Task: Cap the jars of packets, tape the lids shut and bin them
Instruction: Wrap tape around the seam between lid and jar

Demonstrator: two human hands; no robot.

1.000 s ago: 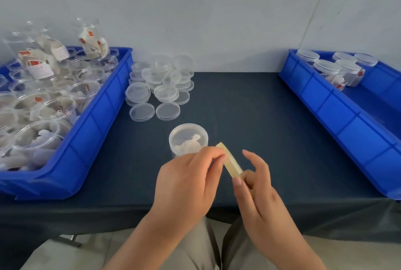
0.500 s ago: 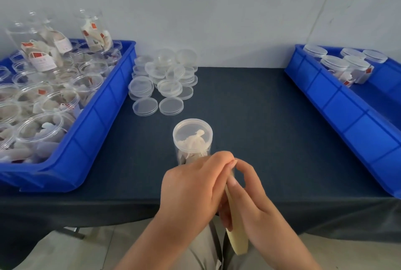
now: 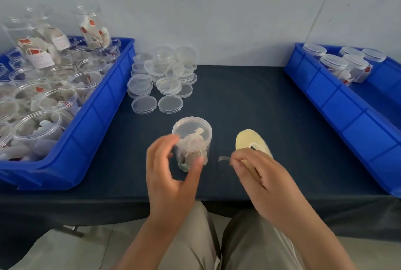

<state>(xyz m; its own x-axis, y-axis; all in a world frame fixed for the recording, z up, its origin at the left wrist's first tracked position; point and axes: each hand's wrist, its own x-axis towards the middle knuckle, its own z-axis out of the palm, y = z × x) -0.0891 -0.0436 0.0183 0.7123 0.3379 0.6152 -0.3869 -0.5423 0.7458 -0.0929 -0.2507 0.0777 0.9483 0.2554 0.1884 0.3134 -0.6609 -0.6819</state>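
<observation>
A clear capped jar [image 3: 192, 133] holding white packets stands on the dark table [image 3: 260, 100] near its front edge. My left hand [image 3: 171, 178] curls round it, fingers on its left side and thumb on its lower front; the hand is blurred. To the right, my right hand [image 3: 260, 176] grips a yellowish tape roll [image 3: 249, 139]. A short clear strip of tape [image 3: 223, 158] sticks out from its fingers toward the jar, with a gap between the strip and the jar.
A blue bin [image 3: 97, 117] at the left holds several open jars of packets. Loose clear lids [image 3: 165, 78] lie stacked behind the jar. Another blue bin [image 3: 338, 104] at the right holds several capped jars [image 3: 345, 63] at its far end.
My hands were together at the tape roll in front of the jar. They have separated: the left now goes round the jar, and the right has carried the roll to the right, now tilted with its flat face showing.
</observation>
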